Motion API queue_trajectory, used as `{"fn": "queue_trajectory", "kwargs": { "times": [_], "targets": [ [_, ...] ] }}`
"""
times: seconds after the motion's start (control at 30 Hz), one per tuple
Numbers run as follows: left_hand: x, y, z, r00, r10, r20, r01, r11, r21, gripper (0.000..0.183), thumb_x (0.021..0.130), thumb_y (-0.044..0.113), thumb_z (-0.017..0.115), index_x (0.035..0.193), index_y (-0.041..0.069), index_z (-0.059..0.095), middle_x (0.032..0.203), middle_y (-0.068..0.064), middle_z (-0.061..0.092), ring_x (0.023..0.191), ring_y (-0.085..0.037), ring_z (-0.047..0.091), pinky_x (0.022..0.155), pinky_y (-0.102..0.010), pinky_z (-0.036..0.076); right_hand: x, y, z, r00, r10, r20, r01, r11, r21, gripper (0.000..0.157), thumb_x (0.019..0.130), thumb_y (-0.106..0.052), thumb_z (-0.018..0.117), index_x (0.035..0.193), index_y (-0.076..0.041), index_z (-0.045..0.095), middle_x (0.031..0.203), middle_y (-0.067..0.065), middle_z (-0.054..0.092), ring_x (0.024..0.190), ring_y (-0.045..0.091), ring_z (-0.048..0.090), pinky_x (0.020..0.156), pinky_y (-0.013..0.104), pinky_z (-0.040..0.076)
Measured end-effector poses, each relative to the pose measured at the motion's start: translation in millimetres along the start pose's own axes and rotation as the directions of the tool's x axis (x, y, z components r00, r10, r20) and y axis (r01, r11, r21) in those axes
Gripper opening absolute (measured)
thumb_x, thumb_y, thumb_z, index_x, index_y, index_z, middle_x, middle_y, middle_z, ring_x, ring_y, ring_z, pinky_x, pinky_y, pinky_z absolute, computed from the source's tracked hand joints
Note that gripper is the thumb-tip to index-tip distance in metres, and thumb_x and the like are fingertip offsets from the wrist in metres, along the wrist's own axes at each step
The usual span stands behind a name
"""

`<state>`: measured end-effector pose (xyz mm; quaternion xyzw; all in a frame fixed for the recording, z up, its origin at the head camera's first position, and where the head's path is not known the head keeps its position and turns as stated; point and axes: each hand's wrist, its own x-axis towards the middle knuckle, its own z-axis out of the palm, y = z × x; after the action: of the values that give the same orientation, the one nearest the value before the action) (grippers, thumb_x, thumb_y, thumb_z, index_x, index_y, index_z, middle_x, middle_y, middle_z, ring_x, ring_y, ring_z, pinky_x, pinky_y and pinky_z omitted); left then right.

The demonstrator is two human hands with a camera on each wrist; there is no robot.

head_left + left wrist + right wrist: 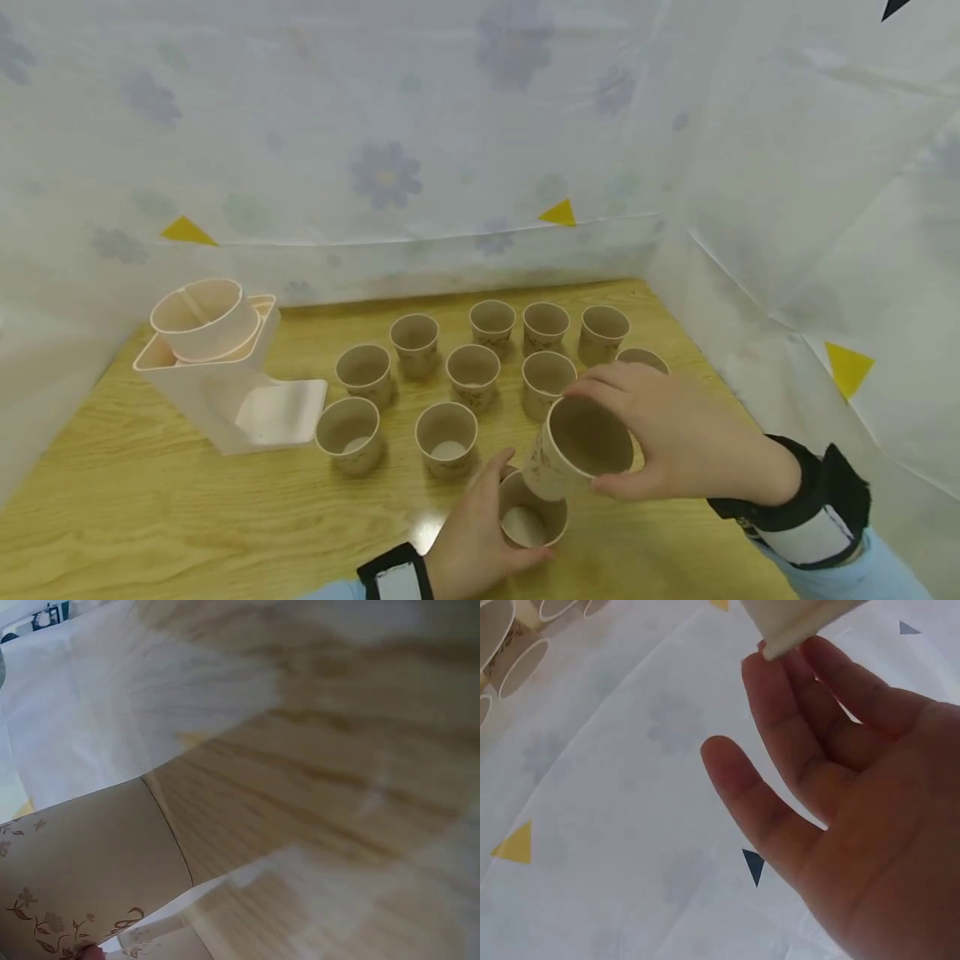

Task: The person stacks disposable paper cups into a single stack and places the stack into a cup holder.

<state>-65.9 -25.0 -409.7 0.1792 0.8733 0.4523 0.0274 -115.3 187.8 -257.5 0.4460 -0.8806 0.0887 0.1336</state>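
Note:
My right hand (675,429) grips a beige paper cup (551,462) by its rim, tilted, with its mouth turned toward me. Its lower end overlaps a second paper cup (528,517) at the front of the table. Around that second cup, my left hand (476,533) curls its thumb and fingers. In the right wrist view, fingertips (769,675) meet the rim of the tilted cup (802,626). A brown floral print shows on a cup (82,862) in the left wrist view, with a fingertip against its side.
Several more upright paper cups (448,433) stand in loose rows behind my hands on the wooden table (187,508). At the left is a cream plastic stand (202,392) with a round cup-like top (217,333). Flowered white sheeting (315,150) hangs around the back and sides.

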Motion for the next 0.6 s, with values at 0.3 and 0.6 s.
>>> {"fn": "queue_trajectory", "kwargs": {
  "times": [0.3, 0.6],
  "targets": [
    [0.1, -4.6, 3.1, 0.998, 0.046, -0.034, -0.049, 0.997, -0.066, 0.095, 0.065, 0.033, 0.082, 0.139, 0.003, 0.032, 0.126, -0.007, 0.055, 0.113, -0.020, 0.052, 0.096, -0.046, 0.047, 7.3, -16.2, 28.6, 0.983, -0.077, 0.170, 0.065, 0.995, 0.074, 0.070, 0.058, -0.044, 0.078, 0.114, -0.008, 0.059, 0.109, -0.002, 0.059, 0.104, 0.017, 0.053, 0.091, 0.040, 0.049],
    [0.6, -3.9, 0.1, 0.999, 0.041, -0.003, -0.041, 0.999, -0.017, 0.079, 0.065, 0.038, 0.081, 0.125, 0.002, 0.045, 0.119, -0.008, 0.055, 0.106, -0.018, 0.054, 0.092, -0.039, 0.050, 11.6, -21.2, 55.6, 0.955, -0.106, 0.277, 0.079, 0.991, 0.108, 0.066, 0.060, -0.043, 0.078, 0.114, -0.010, 0.059, 0.106, -0.004, 0.059, 0.096, 0.012, 0.054, 0.083, 0.033, 0.051]
  ]
}}
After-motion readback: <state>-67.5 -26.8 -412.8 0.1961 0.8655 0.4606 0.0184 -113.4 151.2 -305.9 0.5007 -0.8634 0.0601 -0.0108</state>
